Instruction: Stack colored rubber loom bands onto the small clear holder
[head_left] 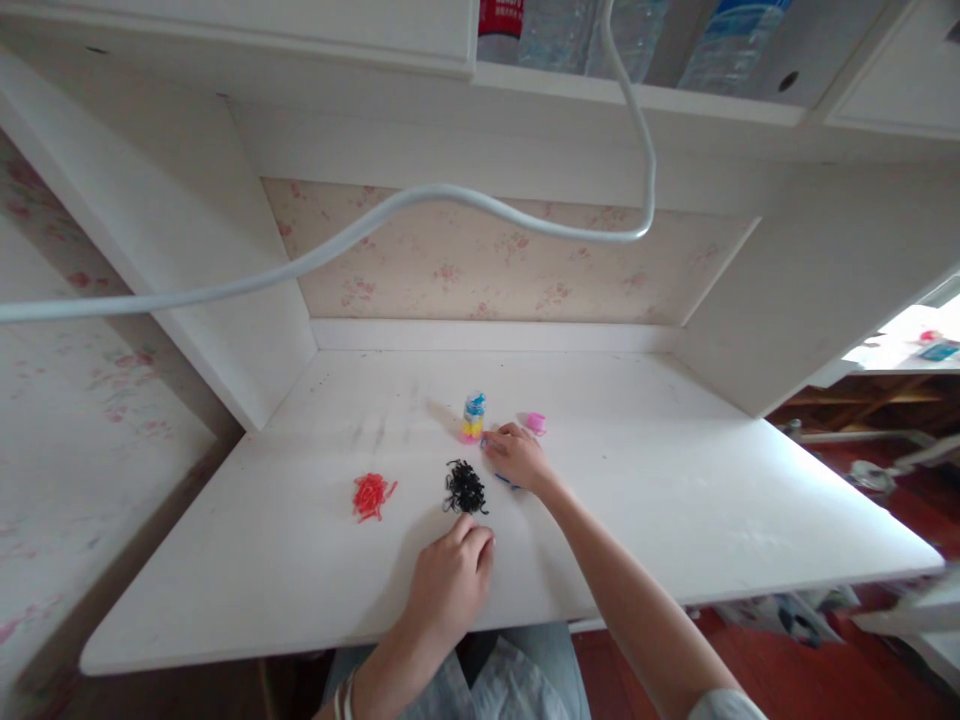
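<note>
A small clear jar [474, 418] with pink, yellow and blue layers inside stands upright on the white table. My right hand [516, 457] is just right of it, its fingertips pinched together by the jar's lower side with a small bluish piece at their tips. Dark blue bands [506, 482] lie partly hidden beneath this hand. My left hand [454, 568] rests on the tabletop with fingers curled; whatever they may hold is hidden. Just beyond its knuckles is a pile of small black bands [465, 487]. Farther left lies a heap of red bands [371, 496].
A small pink cap-like piece [535, 423] sits beyond my right hand. Across the upper view runs a thick white cable [442, 193]. Overhead, a white shelf [637, 98] holds several bottles, and side panels flank the table [285, 580].
</note>
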